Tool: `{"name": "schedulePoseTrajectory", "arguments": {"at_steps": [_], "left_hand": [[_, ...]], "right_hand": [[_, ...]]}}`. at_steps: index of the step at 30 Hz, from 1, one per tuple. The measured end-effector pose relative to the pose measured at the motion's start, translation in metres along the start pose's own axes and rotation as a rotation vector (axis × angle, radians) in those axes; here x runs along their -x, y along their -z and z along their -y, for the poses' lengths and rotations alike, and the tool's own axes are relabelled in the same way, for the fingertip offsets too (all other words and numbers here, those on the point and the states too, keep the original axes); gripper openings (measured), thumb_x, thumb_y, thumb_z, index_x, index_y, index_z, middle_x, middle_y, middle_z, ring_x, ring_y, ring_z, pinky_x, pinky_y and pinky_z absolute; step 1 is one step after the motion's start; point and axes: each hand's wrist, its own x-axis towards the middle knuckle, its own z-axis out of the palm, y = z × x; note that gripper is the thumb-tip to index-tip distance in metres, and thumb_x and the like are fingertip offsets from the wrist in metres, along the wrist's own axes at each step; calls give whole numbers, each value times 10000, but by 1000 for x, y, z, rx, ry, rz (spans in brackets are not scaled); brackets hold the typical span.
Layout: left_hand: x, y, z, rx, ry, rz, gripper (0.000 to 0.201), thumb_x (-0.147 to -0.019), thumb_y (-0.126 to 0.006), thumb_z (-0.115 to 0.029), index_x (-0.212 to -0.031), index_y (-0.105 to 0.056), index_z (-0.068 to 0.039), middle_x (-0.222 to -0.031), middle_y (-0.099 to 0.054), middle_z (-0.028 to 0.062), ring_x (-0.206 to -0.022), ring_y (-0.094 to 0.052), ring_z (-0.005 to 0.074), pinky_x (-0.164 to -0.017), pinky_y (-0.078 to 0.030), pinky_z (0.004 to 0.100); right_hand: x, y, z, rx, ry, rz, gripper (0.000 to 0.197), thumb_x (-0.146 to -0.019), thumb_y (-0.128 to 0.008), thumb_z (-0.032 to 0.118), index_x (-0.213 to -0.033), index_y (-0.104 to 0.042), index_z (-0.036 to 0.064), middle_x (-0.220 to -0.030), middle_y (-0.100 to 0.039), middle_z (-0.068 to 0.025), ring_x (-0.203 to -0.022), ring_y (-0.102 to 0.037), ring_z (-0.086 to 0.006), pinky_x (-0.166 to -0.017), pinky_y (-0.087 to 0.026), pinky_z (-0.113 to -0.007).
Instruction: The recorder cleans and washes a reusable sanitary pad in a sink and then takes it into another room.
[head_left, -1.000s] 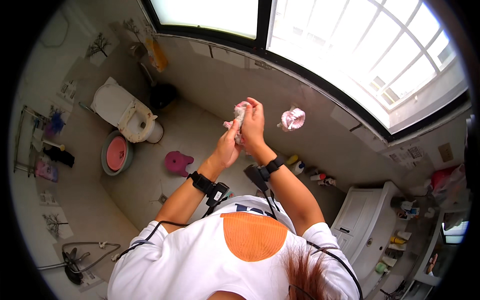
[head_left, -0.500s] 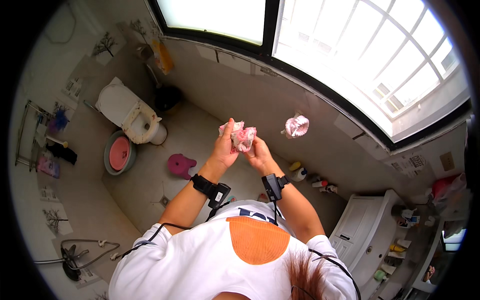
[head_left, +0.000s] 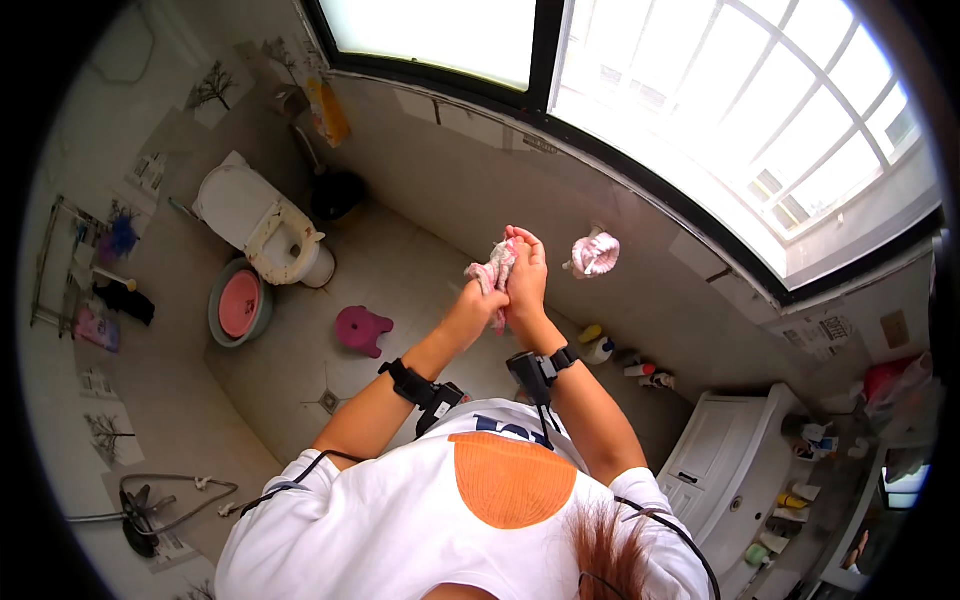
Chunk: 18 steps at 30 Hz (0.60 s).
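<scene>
Here, left hand and right hand were pressed together, both clamped on a pink-and-white cloth, above the bathroom floor with a magenta stool.

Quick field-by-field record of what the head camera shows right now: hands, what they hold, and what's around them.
Setting: bathroom seen from above, tiled floor, large window along the wall.
Left hand: closed on a pink and white cloth, raised in front of the body.
Right hand: closed on the same cloth, pressed against the left hand.
Wrists: black bands on both.
Beyond the hands: second pink cloth on the wall below the window.
Floor: toilet, pink basin, pink stool, bottles by the wall.
Lower right: white cabinet.
</scene>
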Motion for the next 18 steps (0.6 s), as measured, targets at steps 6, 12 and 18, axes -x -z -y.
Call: {"name": "schedulePoseTrajectory", "arguments": {"at_steps": [6,12,18], "left_hand": [[-18,17,-5,515,-244,-64,346,-903,-354,-168,-1193,-386,18,-1169,-470,95,-1036,-485,161,-890,-392,280],[-24,37,-10,497,-355,-104,389,-866,-335,-7,-1248,-273,31,-1271,-359,116,-1073,-466,214,-921,-392,328],[-17,50,-3,306,-17,52,387,-859,-429,-130,-1226,-351,-35,-1119,-501,94,-1026,-510,211,-853,-444,346]], "right_hand": [[14,-7,-13,-88,-78,142,224,-876,-420,67,-1098,-406,40,-1144,-472,-83,-973,-497,-152,-848,-428,-279],[-2,5,0,-351,-69,77,278,-845,-445,27,-1113,-373,35,-1161,-446,-116,-1117,-418,-218,-950,-354,-333],[3,-39,33,316,274,278,222,-842,-465,30,-1063,-452,12,-1109,-499,-92,-1052,-460,-160,-866,-374,-241]]}}
